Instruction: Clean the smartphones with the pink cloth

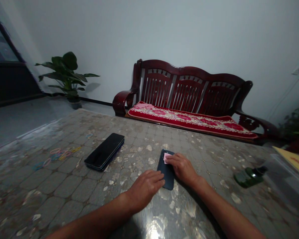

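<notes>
Phone (168,177) lies flat on the table (62,189). Our R hand (183,168) presses a pink bit (165,158) near its top; our L hand (147,186) is at its side. Can't tell if either grips tight. Pink bit's on, rest's bare, so prob. abt. halfway.

Counted on the grey patterned surface (72,189): dark-blue rounded flat slab (168,176), one; small pink flat piece (165,155), one; stack of flat black-topped slabs (106,151), one, layers unclear. Toward the left edge: thin coloured elastic loops (64,154), several, overlapping, exact number unreadable. Toward the right edge: green bottle with black cap (248,177), one; translucent plastic box (282,182), one.
</notes>
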Motion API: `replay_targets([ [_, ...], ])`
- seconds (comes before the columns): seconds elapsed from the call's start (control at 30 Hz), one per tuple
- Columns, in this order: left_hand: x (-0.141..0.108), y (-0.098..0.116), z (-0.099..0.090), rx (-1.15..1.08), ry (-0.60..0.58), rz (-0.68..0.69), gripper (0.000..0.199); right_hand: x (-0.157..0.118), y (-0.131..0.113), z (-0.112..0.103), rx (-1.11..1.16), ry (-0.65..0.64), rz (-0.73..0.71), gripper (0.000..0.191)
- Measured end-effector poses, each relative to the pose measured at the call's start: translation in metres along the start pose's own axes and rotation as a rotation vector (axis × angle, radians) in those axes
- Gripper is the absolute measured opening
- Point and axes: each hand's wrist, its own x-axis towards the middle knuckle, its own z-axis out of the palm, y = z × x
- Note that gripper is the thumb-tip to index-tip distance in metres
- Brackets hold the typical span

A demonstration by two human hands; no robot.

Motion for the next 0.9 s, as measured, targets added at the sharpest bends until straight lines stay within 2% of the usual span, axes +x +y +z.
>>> replay_targets([
  [0.13,0.001,0.001,-0.002,0.001,0.021,0.018,0.021,-0.003,0.004,-0.001,-0.015,0.001,-0.031,0.030],
  [0.27,-0.001,-0.001,0.000,0.018,0.020,0.022,0.024,0.005,0.016,0.004,-0.044,0.057,0.080,0.033],
  [0.37,-0.001,-0.002,0.002,0.019,0.010,0.023,0.024,0.006,0.016,0.005,-0.039,0.059,0.139,0.035],
  [0.53,-0.001,-0.001,0.000,0.023,0.033,0.031,0.024,-0.007,0.001,-0.002,0.032,0.033,0.018,0.036],
  [0.63,-0.001,-0.001,-0.001,0.004,0.033,0.032,0.023,-0.011,0.001,-0.003,0.033,0.033,-0.031,0.035],
  [0.8,-0.002,-0.003,0.006,0.017,0.085,0.047,0.023,-0.001,0.012,0.004,-0.039,0.103,0.041,0.035],
  [0.9,-0.003,-0.004,0.008,0.032,0.104,0.056,0.023,0.002,0.009,0.005,-0.057,0.120,0.048,0.035],
])
